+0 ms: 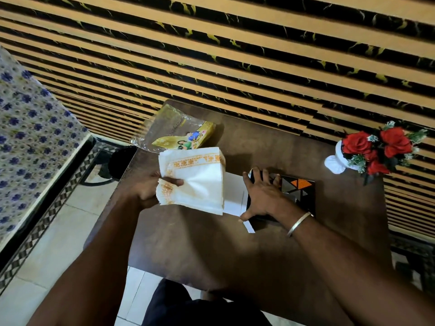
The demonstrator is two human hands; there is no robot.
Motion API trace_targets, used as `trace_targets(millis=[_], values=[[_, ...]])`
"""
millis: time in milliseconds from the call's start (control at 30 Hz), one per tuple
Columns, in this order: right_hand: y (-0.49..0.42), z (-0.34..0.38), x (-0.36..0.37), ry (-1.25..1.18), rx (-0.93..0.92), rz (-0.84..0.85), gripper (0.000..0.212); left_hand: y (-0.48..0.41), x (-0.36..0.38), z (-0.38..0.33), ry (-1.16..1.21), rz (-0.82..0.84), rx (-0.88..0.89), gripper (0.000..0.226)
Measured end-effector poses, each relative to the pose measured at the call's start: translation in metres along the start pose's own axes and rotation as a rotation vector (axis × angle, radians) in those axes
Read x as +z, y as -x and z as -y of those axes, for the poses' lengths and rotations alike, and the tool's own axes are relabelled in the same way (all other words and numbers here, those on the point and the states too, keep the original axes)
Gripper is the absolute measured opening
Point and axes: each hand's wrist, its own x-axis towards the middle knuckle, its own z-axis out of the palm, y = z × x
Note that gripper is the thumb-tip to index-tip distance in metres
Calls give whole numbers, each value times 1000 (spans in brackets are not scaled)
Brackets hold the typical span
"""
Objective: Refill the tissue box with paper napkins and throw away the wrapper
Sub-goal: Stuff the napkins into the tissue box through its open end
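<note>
The left hand (150, 192) grips a stack of napkins (197, 180) just left of the tissue box (296, 191), which lies on the bench (259, 142). The right hand (263, 194) presses flat on the box, fingers spread. The wrapper (179, 132) lies beyond the left hand.

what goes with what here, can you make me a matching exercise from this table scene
Things:
1. napkin stack
2. tissue box
3. wrapper
4. red flowers

Places:
a. under the right hand
b. far right edge of the table
c. gripped by the left hand
d. lying loose at the table's far left corner

Pairs: 1-c, 2-a, 3-d, 4-b
</note>
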Motion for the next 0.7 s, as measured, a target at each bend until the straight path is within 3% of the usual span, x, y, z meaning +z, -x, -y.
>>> trace_targets(millis=[100, 233, 367, 467, 567, 700], values=[[-1, -4, -1, -33, -6, -3, 144, -13, 16, 5, -33, 21, -47, 77], [0, -6, -2, -115, 1, 16, 139, -27, 32, 17, -62, 8, -72, 51], [0, -9, -9, -262, 10, 111, 126, -30, 34, 25, -24, 53, -66, 70], [2, -15, -26, -364, 22, 222, 95, -33, 27, 29, 0, 59, -35, 79], [11, -18, -44, -663, 90, 210, 56, -35, 21, 28, 33, 70, -19, 80], [11, -11, -36, -712, 104, 149, 76, -33, 26, 20, 96, 123, 1, 72]])
